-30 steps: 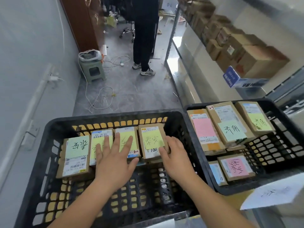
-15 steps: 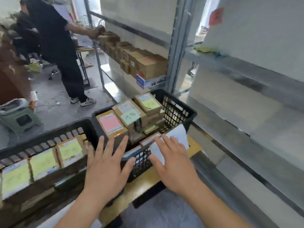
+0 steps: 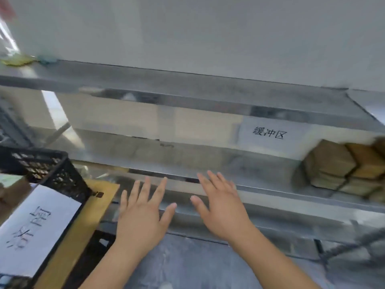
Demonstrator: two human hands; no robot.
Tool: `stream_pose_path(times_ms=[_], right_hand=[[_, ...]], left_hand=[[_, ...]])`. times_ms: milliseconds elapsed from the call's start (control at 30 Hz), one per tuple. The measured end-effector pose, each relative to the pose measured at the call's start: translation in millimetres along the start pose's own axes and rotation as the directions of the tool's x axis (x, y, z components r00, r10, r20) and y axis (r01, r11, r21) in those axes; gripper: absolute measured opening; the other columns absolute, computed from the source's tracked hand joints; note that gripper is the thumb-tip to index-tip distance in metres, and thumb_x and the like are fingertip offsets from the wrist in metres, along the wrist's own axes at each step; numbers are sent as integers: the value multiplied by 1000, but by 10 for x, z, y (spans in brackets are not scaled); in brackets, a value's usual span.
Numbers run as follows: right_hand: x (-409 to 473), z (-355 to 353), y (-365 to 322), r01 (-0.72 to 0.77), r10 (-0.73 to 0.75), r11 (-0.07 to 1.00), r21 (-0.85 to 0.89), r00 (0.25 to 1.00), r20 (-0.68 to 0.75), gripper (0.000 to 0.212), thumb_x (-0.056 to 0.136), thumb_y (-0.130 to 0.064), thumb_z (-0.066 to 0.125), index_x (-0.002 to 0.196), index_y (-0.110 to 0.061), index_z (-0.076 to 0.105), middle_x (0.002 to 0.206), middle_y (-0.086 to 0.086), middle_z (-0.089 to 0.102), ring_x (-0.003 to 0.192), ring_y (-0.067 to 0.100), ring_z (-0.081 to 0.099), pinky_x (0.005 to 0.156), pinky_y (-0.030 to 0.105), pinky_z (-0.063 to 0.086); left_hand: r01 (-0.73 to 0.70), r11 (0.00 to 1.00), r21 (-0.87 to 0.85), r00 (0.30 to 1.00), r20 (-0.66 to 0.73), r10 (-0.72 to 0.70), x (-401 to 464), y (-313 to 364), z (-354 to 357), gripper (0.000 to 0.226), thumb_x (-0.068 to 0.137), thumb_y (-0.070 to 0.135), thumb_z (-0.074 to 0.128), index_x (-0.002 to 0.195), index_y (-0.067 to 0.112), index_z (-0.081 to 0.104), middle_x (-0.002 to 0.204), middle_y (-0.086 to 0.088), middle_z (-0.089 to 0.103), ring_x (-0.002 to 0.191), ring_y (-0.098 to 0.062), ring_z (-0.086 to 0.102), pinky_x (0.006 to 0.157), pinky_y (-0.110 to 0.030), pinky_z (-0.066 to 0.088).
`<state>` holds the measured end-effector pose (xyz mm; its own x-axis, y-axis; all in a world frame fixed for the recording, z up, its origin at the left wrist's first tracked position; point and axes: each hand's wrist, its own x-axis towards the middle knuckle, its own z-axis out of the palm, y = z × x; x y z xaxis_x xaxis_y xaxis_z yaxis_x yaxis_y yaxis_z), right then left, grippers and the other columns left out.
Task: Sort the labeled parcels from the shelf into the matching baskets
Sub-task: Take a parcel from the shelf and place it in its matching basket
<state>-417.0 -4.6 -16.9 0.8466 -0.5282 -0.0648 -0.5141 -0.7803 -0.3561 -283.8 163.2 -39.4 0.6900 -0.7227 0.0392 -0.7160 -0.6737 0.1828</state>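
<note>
My left hand [image 3: 143, 211] and my right hand [image 3: 220, 203] hover side by side, palms down, fingers spread, holding nothing, in front of the grey metal shelf [image 3: 187, 155]. A stack of brown cardboard parcels [image 3: 341, 167] sits on that shelf at the far right, well beyond my right hand. The corner of a black plastic basket [image 3: 54, 172] with a white handwritten paper label [image 3: 35, 228] shows at the lower left, beside my left hand.
A white sign with printed characters [image 3: 268, 132] hangs on the shelf's back above the parcels. The basket stands on a yellow-edged platform [image 3: 83, 222]. An upper shelf board [image 3: 166, 80] runs overhead. Grey floor lies below my arms.
The view has swung right, from the baskets to the shelf. Both hands left the parcels in the left basket and now hover bare before the shelf.
</note>
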Motion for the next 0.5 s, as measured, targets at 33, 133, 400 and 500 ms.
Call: stream_pose_path(times_ms=[33, 133, 400, 500], right_hand=[[-10, -32, 153, -36, 36, 999, 13, 999, -13, 77, 94, -72, 18, 162, -37, 14, 172, -5, 9, 158, 20, 1, 128, 45, 3], [2, -108, 601, -145, 146, 989, 23, 988, -47, 91, 80, -76, 4, 162, -37, 15, 172, -6, 9, 158, 19, 1, 128, 43, 5], [143, -418, 1823, -441, 455, 887, 136, 885, -96, 68, 102, -64, 34, 162, -38, 15, 171, -8, 10, 158, 15, 0, 128, 42, 9], [127, -555, 2278, -537, 566, 820, 199, 813, -138, 67, 102, -64, 36, 161, -39, 18, 170, -7, 14, 158, 16, 4, 127, 42, 12]], left_hand=[[-41, 999, -2, 999, 16, 41, 130, 160, 47, 74, 88, 79, -2, 155, 47, -4, 168, -6, 14, 155, -29, 8, 124, -53, 7], [-136, 990, -33, 988, 64, 138, 526, 605, 229, 77, 86, 78, 2, 156, 48, 0, 167, -6, 17, 155, -29, 10, 124, -52, 6], [-391, 918, -71, 896, 201, 397, 1530, 1800, 654, 80, 82, 79, -2, 156, 47, -6, 167, -6, 18, 154, -27, 13, 124, -48, 7], [-508, 857, -82, 828, 226, 513, 1853, 2301, 739, 82, 82, 78, -3, 157, 45, -7, 165, -7, 23, 151, -29, 20, 124, -48, 10]])
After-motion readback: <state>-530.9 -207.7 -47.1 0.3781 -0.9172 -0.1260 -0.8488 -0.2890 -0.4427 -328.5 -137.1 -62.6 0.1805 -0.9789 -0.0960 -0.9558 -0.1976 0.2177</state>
